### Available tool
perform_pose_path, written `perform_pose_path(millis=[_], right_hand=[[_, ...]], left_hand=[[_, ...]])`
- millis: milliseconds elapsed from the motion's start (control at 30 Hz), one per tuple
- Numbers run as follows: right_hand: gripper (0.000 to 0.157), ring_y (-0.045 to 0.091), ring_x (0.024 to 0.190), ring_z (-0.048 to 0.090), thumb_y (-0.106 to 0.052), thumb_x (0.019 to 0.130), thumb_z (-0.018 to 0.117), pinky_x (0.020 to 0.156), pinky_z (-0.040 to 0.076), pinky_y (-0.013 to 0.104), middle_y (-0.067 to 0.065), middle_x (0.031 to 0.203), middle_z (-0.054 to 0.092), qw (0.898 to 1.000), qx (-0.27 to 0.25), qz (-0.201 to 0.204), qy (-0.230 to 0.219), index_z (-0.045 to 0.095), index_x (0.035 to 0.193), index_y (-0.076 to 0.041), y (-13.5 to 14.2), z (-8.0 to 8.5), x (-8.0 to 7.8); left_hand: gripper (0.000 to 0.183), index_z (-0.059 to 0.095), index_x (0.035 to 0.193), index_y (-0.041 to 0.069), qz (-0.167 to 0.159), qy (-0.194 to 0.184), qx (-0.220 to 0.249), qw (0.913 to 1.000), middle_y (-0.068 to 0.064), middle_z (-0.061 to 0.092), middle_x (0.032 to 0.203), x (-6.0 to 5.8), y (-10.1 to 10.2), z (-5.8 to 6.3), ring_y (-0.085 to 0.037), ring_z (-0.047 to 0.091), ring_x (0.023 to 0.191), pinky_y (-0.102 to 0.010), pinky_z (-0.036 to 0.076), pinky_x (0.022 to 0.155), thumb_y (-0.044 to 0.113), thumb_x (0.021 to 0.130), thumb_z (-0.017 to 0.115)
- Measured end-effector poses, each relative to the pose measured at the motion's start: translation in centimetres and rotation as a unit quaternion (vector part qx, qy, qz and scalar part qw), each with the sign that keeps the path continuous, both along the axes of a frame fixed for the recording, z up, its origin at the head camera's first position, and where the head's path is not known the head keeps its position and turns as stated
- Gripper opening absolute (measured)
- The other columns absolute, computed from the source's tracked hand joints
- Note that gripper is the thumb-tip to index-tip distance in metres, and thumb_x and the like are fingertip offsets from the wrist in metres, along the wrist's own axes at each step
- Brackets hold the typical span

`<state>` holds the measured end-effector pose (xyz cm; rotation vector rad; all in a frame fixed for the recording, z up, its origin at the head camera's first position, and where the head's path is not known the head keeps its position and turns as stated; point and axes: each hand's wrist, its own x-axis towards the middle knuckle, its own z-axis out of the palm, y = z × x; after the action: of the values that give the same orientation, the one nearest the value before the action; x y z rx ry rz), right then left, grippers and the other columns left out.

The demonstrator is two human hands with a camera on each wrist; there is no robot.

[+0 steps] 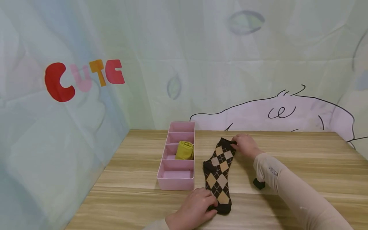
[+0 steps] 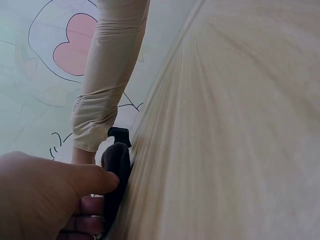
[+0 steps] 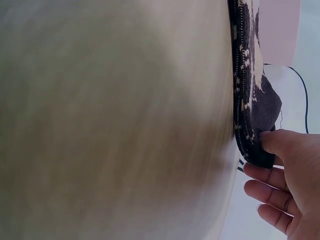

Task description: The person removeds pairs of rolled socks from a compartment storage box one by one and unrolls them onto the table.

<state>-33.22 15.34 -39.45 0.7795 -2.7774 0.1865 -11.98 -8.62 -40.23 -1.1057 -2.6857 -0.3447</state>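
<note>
A black argyle sock with tan and beige diamonds lies lengthwise on the table, its cuff at the far end and its black toe at the near end. My left hand pinches the toe, thumb on one face and fingers on the other. At the far end my right hand holds the corner of the dark cuff between thumb and index finger, the other fingers spread loosely below. To the left stands a pink divided box. A rolled yellow cloth bundle sits in its second compartment from the front.
The wood-grain table ends at a printed curtain behind and on the left. A small black object shows under the right sleeve at the wrist. The right forearm reaches across the table's right part.
</note>
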Motion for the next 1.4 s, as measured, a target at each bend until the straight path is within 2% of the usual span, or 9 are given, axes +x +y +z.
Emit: perform_pose_path(millis=[200,400,567,733,900,1167,1400], right_hand=[[0.022,0.033,0.088,0.066,-0.017,0.09,0.065,0.086,0.05,0.051,0.016,0.098,0.07,1.0,0.003,-0.007,-0.016,0.068,0.103,-0.001,0.4,0.0,-0.1],[0.024,0.032,0.086,0.066,-0.019,0.09,0.065,0.087,0.05,0.052,0.016,0.097,0.069,1.0,0.001,-0.009,-0.022,0.067,0.106,-0.001,0.6,0.1,0.0],[0.025,0.032,0.089,0.064,-0.017,0.089,0.066,0.084,0.051,0.048,0.016,0.1,0.068,1.0,-0.026,-0.003,0.003,0.066,0.108,0.0,0.5,0.4,0.2],[0.021,0.029,0.091,0.061,-0.015,0.087,0.068,0.08,0.052,0.042,0.014,0.098,0.067,0.998,-0.049,0.006,0.027,0.067,0.104,-0.001,0.0,1.4,0.5],[0.02,0.026,0.087,0.063,-0.017,0.087,0.068,0.078,0.054,0.04,0.012,0.095,0.067,0.999,-0.044,0.016,-0.003,0.067,0.102,-0.002,-0.8,2.1,0.9],[0.026,0.022,0.079,0.064,-0.021,0.088,0.069,0.073,0.054,0.037,0.01,0.09,0.067,0.998,-0.001,-0.008,-0.058,0.067,0.104,-0.001,-1.4,1.5,0.8],[0.021,0.022,0.079,0.06,-0.016,0.088,0.068,0.071,0.052,0.037,0.012,0.091,0.063,0.998,-0.001,-0.014,-0.068,0.066,0.101,0.0,-1.1,0.9,0.7]], left_hand=[[0.008,0.071,0.089,0.022,-0.006,-0.001,0.001,1.0,0.012,0.063,0.087,-0.1,0.1,0.1,-0.001,0.055,0.085,-0.016,0.043,0.078,0.03,0.085,0.07],[0.011,0.07,0.089,0.022,-0.014,0.018,-0.004,0.9997,0.011,0.063,0.087,-0.3,0.0,0.1,-0.002,0.055,0.084,-0.016,0.043,0.078,0.031,0.084,0.071],[0.015,0.069,0.091,0.02,-0.007,0.012,-0.009,0.9999,0.01,0.063,0.09,-0.5,-0.4,0.3,-0.003,0.055,0.086,-0.017,0.045,0.079,0.033,0.084,0.071],[0.017,0.067,0.089,0.02,0.006,0.026,-0.027,0.9993,0.01,0.061,0.088,-0.6,-0.7,0.4,-0.004,0.054,0.084,-0.019,0.046,0.079,0.035,0.083,0.072],[0.015,0.067,0.087,0.021,0.006,0.036,-0.031,0.9988,0.01,0.06,0.085,-0.6,-0.9,0.5,-0.004,0.054,0.081,-0.018,0.045,0.076,0.034,0.083,0.072],[0.009,0.07,0.087,0.021,-0.017,0.036,-0.02,0.999,0.01,0.065,0.087,-0.5,-0.9,0.3,-0.004,0.057,0.084,-0.019,0.047,0.081,0.029,0.088,0.067],[0.006,0.072,0.083,0.022,-0.042,0.095,-0.009,0.9945,0.012,0.064,0.08,-0.6,-0.8,-0.2,-0.003,0.056,0.078,-0.018,0.045,0.076,0.027,0.085,0.07]])
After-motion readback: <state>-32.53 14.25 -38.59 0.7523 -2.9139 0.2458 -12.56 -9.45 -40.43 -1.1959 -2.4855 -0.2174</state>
